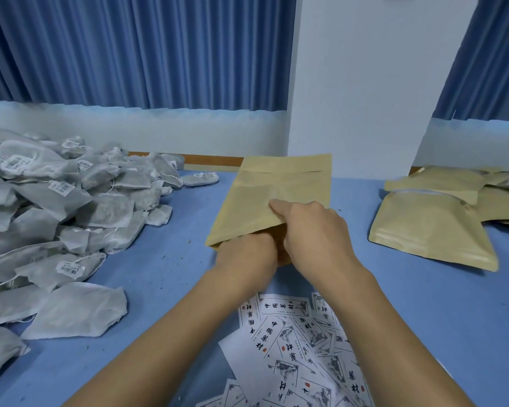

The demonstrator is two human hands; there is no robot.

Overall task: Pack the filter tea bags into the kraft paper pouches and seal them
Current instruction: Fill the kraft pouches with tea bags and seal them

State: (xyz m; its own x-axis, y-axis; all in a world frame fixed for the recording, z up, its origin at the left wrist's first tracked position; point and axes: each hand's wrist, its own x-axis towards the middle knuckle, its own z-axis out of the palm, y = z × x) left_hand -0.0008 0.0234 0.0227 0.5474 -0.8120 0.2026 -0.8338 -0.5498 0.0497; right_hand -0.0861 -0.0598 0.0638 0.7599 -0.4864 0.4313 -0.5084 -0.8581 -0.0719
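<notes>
A kraft pouch (274, 186) lay at the middle of a blue bench (174, 259), its open mouth toward the person. The right hand (315, 227) pinched the mouth's upper lip, thumb on top. The left hand (247, 251) was inside the mouth, its fingers hidden, so their pose could not be told. A heap of tea bags (71, 207) lay along the left edge, more pouches (429, 227) at the right edge, and printed cards (300, 342) at the near edge.

In the middle, the left hand (247, 248) is pushed inside the open end of a brown paper pouch (276, 186), so its fingers are hidden. The right hand (312, 227) pinches the pouch's top layer. On the blue table (174, 230), tea bags (71, 215) pile up at 9 o'clock, more pouches (432, 224) lie at 3 o'clock, and printed papers (300, 342) lie at 6 o'clock.
</notes>
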